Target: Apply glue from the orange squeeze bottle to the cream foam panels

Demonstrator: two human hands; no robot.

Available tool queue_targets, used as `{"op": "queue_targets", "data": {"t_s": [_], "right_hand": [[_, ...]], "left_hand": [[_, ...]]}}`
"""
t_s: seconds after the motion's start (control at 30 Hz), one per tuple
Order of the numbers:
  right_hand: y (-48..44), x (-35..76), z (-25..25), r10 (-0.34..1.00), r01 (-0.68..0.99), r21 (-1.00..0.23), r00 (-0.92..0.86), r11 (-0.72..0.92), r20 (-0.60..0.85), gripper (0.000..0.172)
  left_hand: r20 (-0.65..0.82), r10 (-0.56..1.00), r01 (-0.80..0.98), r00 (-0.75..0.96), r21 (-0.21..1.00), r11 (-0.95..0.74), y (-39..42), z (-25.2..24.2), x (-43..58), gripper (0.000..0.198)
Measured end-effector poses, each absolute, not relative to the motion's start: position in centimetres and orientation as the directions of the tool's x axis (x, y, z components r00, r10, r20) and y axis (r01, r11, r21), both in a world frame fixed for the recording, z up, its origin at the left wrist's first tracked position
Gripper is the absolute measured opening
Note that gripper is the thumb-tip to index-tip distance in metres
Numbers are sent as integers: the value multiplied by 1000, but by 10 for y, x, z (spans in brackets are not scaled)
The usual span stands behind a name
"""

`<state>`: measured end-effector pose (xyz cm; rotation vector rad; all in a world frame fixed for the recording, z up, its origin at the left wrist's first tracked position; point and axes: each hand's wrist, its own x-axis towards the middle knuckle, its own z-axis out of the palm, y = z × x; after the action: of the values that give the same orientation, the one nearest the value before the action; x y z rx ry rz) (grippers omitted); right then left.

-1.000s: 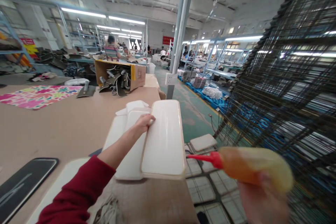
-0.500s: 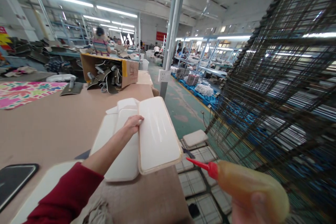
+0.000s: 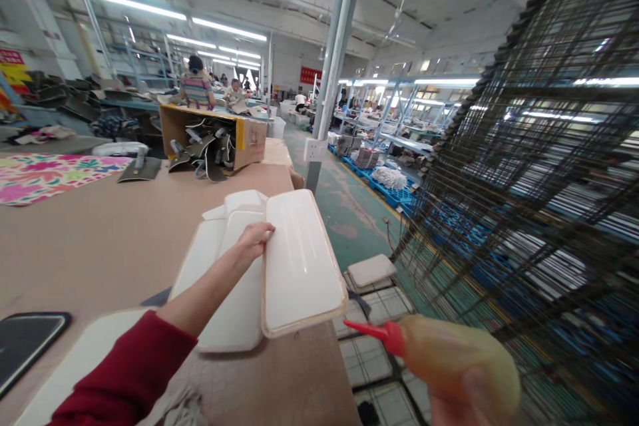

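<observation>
My left hand (image 3: 254,239) pinches the left edge of a white rounded rectangular panel (image 3: 299,266), thumb on top. A yellowish band runs round the panel's rim, and its lower right corner juts past the table edge. Under and beside it lie several similar white panels (image 3: 224,299) in a loose stack. In my right hand (image 3: 456,399) is a squeeze bottle (image 3: 459,353) of amber liquid, tilted sideways. Its red nozzle points left, just off the panel's lower right corner and apart from it.
On the brown table (image 3: 124,233) stand a cardboard box (image 3: 252,143) of dark pieces and a floral cloth (image 3: 60,176). A black panel (image 3: 30,346) lies at left. A wire rack (image 3: 524,180) rises at right, above more white panels (image 3: 372,269). People work farther back.
The bottle in my right hand has moved left and slightly down, its nozzle nearer the panel's corner. My left hand keeps its grip on the panel. The view has shifted slightly.
</observation>
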<state>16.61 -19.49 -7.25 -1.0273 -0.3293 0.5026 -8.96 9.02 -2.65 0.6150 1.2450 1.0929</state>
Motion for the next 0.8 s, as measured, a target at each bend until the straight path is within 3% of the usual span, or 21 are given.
{"op": "queue_targets", "data": {"t_s": [0.1, 0.2, 0.4, 0.53, 0.67, 0.8], "right_hand": [[-181, 160, -52, 522, -389, -824, 842, 413, -136, 62], [-155, 158, -26, 524, -321, -829, 851, 459, -39, 63], [-109, 170, 2, 579, -193, -819, 792, 540, 194, 47], [-93, 184, 13, 579, -123, -814, 763, 567, 288, 55], [-93, 189, 6, 579, -96, -819, 754, 565, 311, 59], [-121, 179, -31, 696, -186, -868, 682, 461, 223, 55]], "left_hand": [[-353, 935, -300, -17, 894, 332, 83, -21, -86, 14], [-278, 957, -277, 84, 916, 291, 70, -14, -74, 15], [-140, 929, -220, 344, 949, 225, 48, -5, -50, 28], [-89, 875, -178, 475, 964, 195, 41, -2, -44, 30], [-100, 858, -181, 504, 959, 218, 35, 0, -41, 32], [-129, 865, -191, 485, 950, 249, 35, -3, -37, 34]]}}
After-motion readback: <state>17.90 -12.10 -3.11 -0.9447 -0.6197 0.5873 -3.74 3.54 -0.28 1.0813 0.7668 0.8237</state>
